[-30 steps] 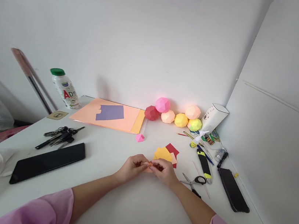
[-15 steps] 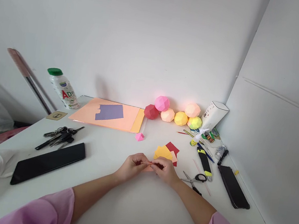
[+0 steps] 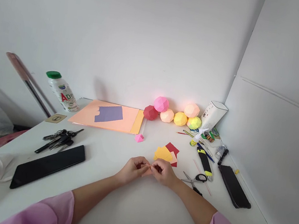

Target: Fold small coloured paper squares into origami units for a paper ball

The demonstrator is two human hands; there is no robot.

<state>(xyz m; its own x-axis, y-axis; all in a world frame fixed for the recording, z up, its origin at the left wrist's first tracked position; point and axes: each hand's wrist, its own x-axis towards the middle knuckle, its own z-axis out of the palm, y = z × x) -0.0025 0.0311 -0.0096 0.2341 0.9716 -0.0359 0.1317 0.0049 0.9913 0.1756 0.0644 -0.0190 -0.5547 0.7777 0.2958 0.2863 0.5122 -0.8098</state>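
Between my fingers is a small piece of peach paper (image 3: 147, 171), mostly covered by the hands. My left hand (image 3: 133, 170) pinches its left side, and my right hand (image 3: 165, 171) pinches it from the right, the fingertips nearly meeting. Just beyond the hands lie yellow paper pieces (image 3: 163, 153), overlapping red paper (image 3: 172, 149) and a light peach piece (image 3: 173, 158). A small pink folded paper shape (image 3: 139, 138) sits farther back on the white table. To the right of my right hand rest scissors (image 3: 194, 181) with black handles, blades apart.
Several faceted paper balls (image 3: 161, 104) stand against the wall. Peach sheets (image 3: 87, 116) carry a purple piece (image 3: 109, 114). On the left are a bottle (image 3: 65, 94), keys (image 3: 62, 139) and a black phone (image 3: 48, 166). A glue bottle (image 3: 195, 139), cutter (image 3: 205, 163) and another phone (image 3: 233, 187) lie right.
Both hands sit slightly lower in the view, still pinching the peach paper, and the right fingers have shifted a little. The rest of the scene shifts slightly with the camera.
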